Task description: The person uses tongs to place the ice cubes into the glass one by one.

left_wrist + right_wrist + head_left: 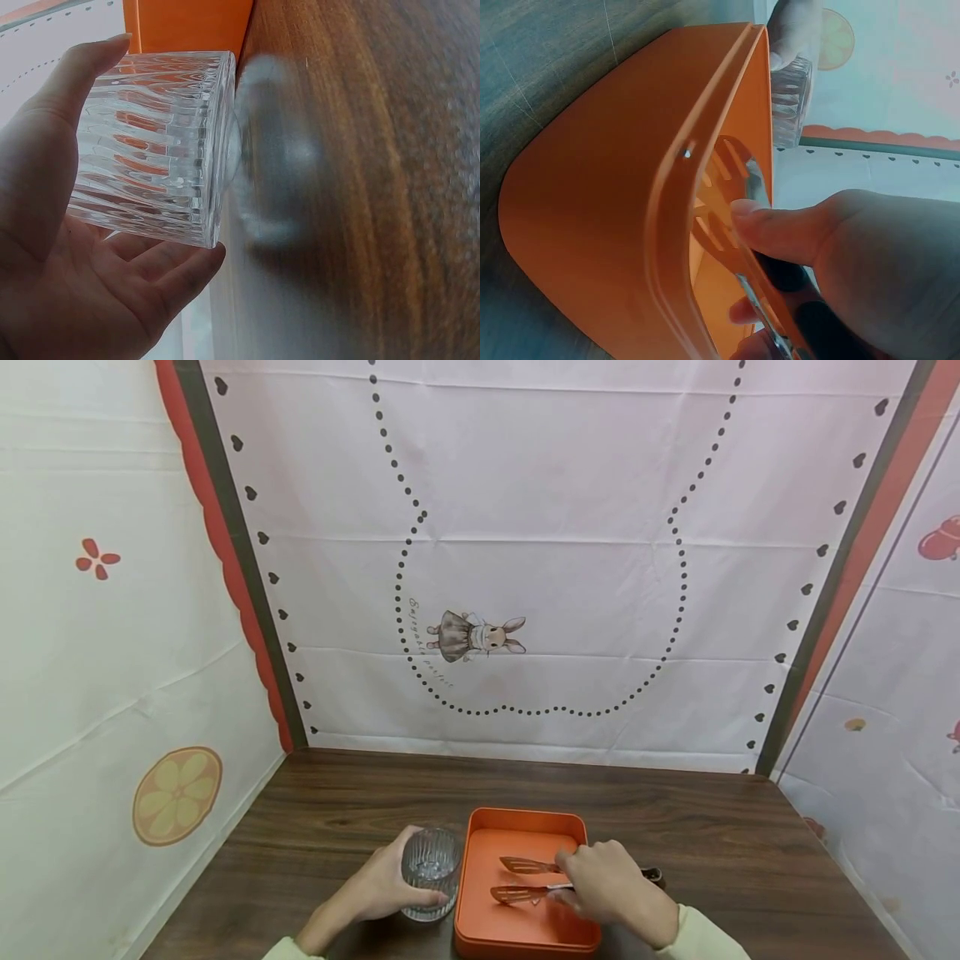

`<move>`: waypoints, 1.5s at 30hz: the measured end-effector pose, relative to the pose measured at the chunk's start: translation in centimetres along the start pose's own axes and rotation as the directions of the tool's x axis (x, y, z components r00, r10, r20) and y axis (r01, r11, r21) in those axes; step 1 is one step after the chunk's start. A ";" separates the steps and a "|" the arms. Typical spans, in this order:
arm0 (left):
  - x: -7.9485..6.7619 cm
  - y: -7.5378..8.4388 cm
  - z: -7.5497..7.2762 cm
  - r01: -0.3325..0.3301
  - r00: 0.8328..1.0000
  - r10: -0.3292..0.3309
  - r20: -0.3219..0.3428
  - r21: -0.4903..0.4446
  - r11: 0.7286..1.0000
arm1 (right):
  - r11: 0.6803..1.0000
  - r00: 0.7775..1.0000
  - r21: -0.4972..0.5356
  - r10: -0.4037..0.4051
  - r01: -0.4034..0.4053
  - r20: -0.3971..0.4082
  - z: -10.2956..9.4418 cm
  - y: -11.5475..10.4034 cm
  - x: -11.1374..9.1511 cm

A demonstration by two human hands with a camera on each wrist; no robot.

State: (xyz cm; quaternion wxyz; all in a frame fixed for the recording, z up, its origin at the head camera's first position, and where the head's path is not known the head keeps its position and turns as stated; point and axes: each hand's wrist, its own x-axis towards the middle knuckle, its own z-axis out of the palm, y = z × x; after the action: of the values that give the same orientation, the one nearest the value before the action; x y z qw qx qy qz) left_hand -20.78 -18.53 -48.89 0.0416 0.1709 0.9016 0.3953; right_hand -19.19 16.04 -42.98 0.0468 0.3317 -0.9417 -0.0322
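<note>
My left hand is around a clear ribbed drinking glass, thumb on one side and fingers on the other. In the left wrist view, the glass has its base at or just above the wood; I cannot tell if they touch. My right hand grips a pair of tongs with orange slotted heads and dark handles. Those heads are spread apart over the inside of an orange rectangular box. The right wrist view shows the thumb pressing one arm of the tongs, with fingers at the other arm.
The box stands on a dark wooden table, just right of the glass. Dark handle ends stick out beyond the right hand. Printed white cloth hangs behind the table and along both sides.
</note>
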 end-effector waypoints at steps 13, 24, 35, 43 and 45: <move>0.2 0.3 -0.2 0.024 1.000 -0.024 -0.013 0.031 0.999 | 0.999 0.997 -0.012 -0.045 0.045 -0.057 0.3 0.0 0.0; 0.3 0.5 -0.4 0.016 1.000 -0.015 -0.010 0.030 0.999 | 0.997 0.993 -0.012 -0.071 0.071 -0.097 0.8 -0.2 0.0; 0.3 0.3 -0.2 0.015 1.000 -0.014 -0.011 0.033 0.999 | 0.998 0.977 -0.030 -0.065 0.061 -0.201 1.1 -0.3 0.2; 0.2 0.1 -0.1 0.020 1.000 -0.020 0.001 0.020 1.000 | 0.999 0.975 -0.029 -0.045 0.039 -0.218 1.3 -0.4 0.2; 0.2 0.0 0.0 0.024 1.000 -0.024 0.005 0.014 1.000 | 0.999 0.975 -0.024 -0.041 0.036 -0.218 1.3 -0.4 0.2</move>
State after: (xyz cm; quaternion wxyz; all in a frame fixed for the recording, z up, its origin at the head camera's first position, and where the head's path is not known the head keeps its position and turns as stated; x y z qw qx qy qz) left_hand -20.94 -18.52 -48.89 0.0476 0.1616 0.9061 0.3880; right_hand -19.25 15.62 -44.26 0.1526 0.3509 -0.9239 -0.0059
